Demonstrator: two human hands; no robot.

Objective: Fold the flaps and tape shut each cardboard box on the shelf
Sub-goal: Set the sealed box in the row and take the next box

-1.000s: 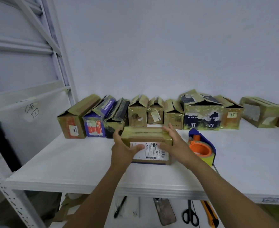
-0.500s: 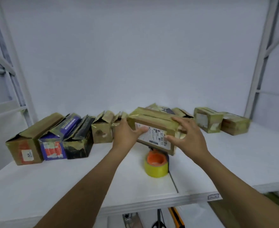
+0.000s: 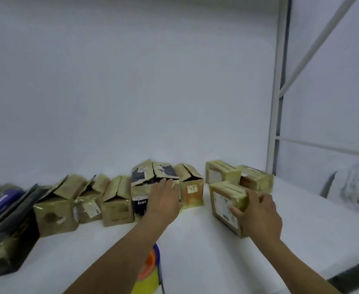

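Note:
A taped box with a white shipping label [image 3: 225, 203] stands on the white shelf [image 3: 195, 247] at the right, in front of two other taped boxes [image 3: 222, 171] [image 3: 257, 179]. My right hand [image 3: 257, 213] grips its near right corner. My left hand [image 3: 163, 198] rests flat, fingers apart, on the front of a dark box printed "READY" [image 3: 140, 194] whose flaps stand open. Beside that one is a small open box with an orange front [image 3: 192, 192]. Several more open boxes [image 3: 117, 204] line the wall to the left.
A tape dispenser with an orange and yellow roll [image 3: 151, 270] lies near the shelf's front edge, partly behind my left forearm. White rack posts [image 3: 277, 102] rise at the right. A plastic-wrapped bundle [image 3: 352, 192] lies at the far right.
The labelled box has travelled right from mid-air in both hands and now stands beside the taped boxes. My left hand let go of it and moved onto the "READY" box. The view swung right.

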